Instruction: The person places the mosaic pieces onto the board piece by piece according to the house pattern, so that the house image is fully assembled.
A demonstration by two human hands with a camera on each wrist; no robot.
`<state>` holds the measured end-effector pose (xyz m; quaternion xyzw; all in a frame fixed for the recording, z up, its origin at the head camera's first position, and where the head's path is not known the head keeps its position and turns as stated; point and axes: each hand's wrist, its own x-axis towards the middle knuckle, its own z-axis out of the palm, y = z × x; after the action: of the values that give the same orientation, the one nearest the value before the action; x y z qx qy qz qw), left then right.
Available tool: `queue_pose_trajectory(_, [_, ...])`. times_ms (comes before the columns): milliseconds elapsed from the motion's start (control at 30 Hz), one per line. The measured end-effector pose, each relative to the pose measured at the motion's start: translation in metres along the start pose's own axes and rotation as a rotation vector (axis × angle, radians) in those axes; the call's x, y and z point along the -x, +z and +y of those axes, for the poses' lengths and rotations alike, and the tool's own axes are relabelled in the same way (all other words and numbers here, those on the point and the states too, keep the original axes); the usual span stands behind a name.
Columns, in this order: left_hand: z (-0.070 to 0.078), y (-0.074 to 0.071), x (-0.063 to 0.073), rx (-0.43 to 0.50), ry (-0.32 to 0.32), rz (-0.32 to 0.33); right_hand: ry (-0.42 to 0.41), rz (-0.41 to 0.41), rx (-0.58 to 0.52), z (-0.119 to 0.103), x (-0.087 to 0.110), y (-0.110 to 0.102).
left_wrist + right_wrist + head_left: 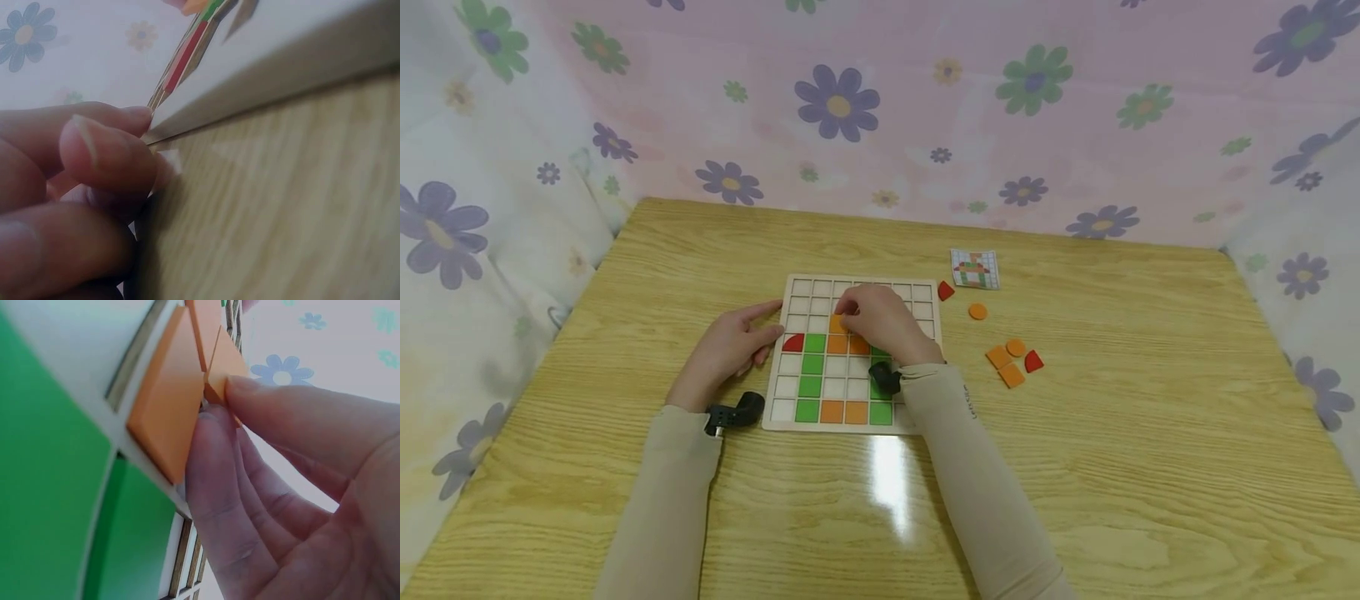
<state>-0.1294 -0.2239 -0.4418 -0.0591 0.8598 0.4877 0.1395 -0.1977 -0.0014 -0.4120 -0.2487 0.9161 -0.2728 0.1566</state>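
Observation:
A wooden grid board lies on the table with green, orange and red tiles in some of its squares. My right hand is over its upper middle, pinching an orange square tile between thumb and finger at a grid square. Next to that tile, two orange tiles sit in the board, one of them clear in the right wrist view. Along the board's left edge, my left hand touches the rim with index finger and thumb extended. A red quarter-circle tile sits in a square close by.
To the board's right lie loose orange squares, orange discs and red quarter-circles. A small pattern card lies behind them. Flowered cloth hangs along the back and sides of the wooden table.

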Motion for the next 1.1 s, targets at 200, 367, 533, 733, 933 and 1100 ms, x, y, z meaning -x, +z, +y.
queue_pose_trajectory(200, [0.002,0.0,0.0,0.004,0.017,-0.008,-0.041,0.008,0.052,0.0,0.002,-0.001])
queue_pose_trajectory(367, [0.003,0.0,0.0,0.015,0.018,-0.008,-0.044,0.013,0.041,-0.002,0.004,-0.002])
queue_pose_trajectory(533, [0.003,0.001,0.001,0.012,0.003,-0.006,-0.062,0.004,-0.002,-0.002,0.006,-0.003])
queue_pose_trajectory(733, [0.001,0.002,0.001,-0.007,0.01,-0.002,-0.08,-0.013,-0.02,-0.001,0.012,-0.006])
queue_pose_trajectory(933, [0.0,0.0,0.001,-0.031,0.002,-0.006,-0.06,-0.012,-0.01,0.003,0.021,-0.007])
queue_pose_trajectory(1100, [0.001,0.0,0.001,-0.027,0.004,-0.004,-0.069,0.018,-0.006,0.009,0.033,-0.01])
